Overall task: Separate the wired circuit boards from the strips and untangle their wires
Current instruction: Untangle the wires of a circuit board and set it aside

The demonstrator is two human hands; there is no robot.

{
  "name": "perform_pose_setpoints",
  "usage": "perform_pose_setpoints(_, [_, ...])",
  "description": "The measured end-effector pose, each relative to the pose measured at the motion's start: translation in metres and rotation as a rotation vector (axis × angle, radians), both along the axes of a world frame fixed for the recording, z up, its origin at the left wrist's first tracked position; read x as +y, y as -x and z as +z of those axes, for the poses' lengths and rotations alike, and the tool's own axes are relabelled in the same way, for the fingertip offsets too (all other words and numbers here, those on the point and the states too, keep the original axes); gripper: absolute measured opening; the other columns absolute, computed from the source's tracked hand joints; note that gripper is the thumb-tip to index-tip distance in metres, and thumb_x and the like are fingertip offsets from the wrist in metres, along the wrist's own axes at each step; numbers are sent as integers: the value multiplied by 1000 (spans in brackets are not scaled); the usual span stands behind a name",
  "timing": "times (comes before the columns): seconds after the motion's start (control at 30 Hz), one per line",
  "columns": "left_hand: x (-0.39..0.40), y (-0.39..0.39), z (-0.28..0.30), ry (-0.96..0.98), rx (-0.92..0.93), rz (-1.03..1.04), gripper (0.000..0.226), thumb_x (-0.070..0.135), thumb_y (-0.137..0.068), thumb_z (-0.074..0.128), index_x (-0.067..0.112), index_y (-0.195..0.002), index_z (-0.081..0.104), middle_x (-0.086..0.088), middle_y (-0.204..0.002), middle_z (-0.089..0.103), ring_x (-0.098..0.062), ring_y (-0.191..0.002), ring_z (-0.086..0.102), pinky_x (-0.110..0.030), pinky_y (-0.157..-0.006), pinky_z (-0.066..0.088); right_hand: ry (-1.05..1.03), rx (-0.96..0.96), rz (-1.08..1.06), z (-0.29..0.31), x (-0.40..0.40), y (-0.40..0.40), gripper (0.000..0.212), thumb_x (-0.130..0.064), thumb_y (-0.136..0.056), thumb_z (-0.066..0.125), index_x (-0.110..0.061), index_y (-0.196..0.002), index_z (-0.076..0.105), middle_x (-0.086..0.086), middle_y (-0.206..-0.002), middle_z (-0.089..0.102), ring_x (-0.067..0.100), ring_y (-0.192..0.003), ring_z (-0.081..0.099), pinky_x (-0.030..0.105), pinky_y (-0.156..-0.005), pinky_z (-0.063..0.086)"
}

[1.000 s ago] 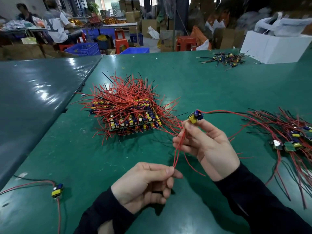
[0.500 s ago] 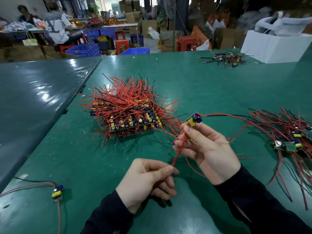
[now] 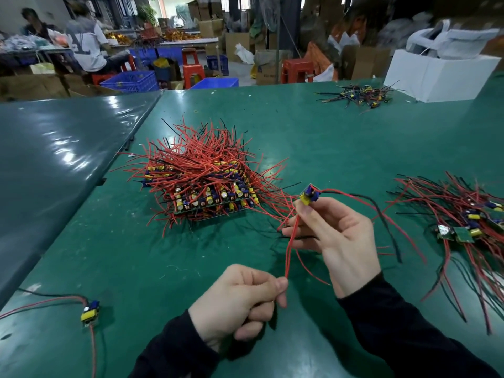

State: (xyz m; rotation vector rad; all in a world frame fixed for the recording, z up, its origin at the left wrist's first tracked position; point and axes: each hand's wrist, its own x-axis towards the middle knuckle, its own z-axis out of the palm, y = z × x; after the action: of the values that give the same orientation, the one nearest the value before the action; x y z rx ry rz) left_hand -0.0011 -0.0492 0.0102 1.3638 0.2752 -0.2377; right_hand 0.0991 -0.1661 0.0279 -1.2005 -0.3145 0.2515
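Hands are both up over the green table (image 3: 327, 126), each busy with the same little circuit board (image 3: 309, 195). The right hand (image 3: 336, 236) holds the board up at its fingertips, thumb and index pinching it, yellow and blue parts pointing up, the other fingers loosely curled below. A pair of red wires (image 3: 290, 249) drops from the board down to the left hand (image 3: 240, 298), which pinches their lower end between thumb and index, the rest of its fingers curled into the palm. A black wire (image 3: 381, 216) and another red one trail off the board to the right, draping down onto the table.

Behind the hands sits the big pile of boards on strips (image 3: 210, 184), red wires sticking out every way. A loose heap of separated boards (image 3: 469, 214) lies to the right, well apart from the pile. One single board (image 3: 90, 313) with its wires rests at the near left. A small far bunch (image 3: 360, 95) lies just beside a white box (image 3: 441, 75).
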Motion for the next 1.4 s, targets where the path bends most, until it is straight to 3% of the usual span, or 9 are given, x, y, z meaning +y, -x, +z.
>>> perform_pose_setpoints(0.13, [0,-2,-5,-40,36,72,52,16,-92,52,14,-40,46,3,-37,25,-6,-24,15,-8,-28,17,-12,-5,37,4,3,6,16,-17,-75,66,-3,-82,63,12,-60,66,21,-49,65,24,-44,53])
perform_pose_setpoints(0.27, [9,1,-2,-111,-44,-110,39,25,-89,61,11,-53,62,-3,-40,47,-10,-30,40,-15,-31,30,11,-14,83,4,1,4,8,-15,-78,65,-7,-77,65,10,-60,65,19,-48,64,22,-44,51])
perform_pose_setpoints(0.33, [7,1,2,-93,-67,-191,33,35,-84,63,3,-80,69,-5,-62,65,-11,-51,59,-18,-45,47,9,10,116,4,0,2,12,-18,-75,67,-7,-78,66,10,-61,66,18,-49,64,20,-45,50])
perform_pose_setpoints(0.4, [6,-2,-1,-43,-67,-117,48,42,-73,59,1,-97,68,-7,-86,72,-13,-75,66,-25,-67,53,11,33,147,3,0,2,18,-22,-70,68,-7,-80,68,10,-62,67,17,-50,64,19,-47,50])
perform_pose_setpoints(0.53, [9,-7,-6,180,-103,88,40,36,-73,56,8,-96,75,-14,-100,72,-20,-92,68,-34,-91,49,-7,36,195,-1,1,4,18,-26,-66,70,-11,-76,70,8,-62,66,14,-53,62,19,-49,49])
perform_pose_setpoints(0.73, [5,-6,-7,427,-51,97,22,15,-73,59,0,-78,75,-8,-62,62,-18,-58,65,-35,-71,58,2,-4,237,-4,3,6,16,-30,-65,70,-19,-76,75,4,-63,68,10,-61,63,17,-54,49])
perform_pose_setpoints(1.0, [6,-3,2,450,-135,74,27,16,-86,48,10,-68,67,2,-55,43,-6,-39,40,-22,-47,48,143,-20,424,-2,-2,0,24,-29,-57,74,-16,-77,77,8,-73,73,14,-69,68,22,-66,50])
perform_pose_setpoints(1.2, [2,-2,-1,223,-244,158,23,21,-83,52,4,-76,66,4,-53,37,-2,-40,20,-11,-36,21,148,-102,305,-1,-2,-2,14,-11,-62,71,-3,-74,71,8,-63,71,8,-55,64,14,-58,50])
perform_pose_setpoints(1.4, [-3,-4,-7,-107,-289,242,27,21,-93,47,8,-74,63,5,-50,40,-3,-38,23,-12,-36,21,257,-112,239,-6,-3,-3,6,-7,-71,74,-9,-66,74,7,-62,71,11,-51,64,17,-55,49])
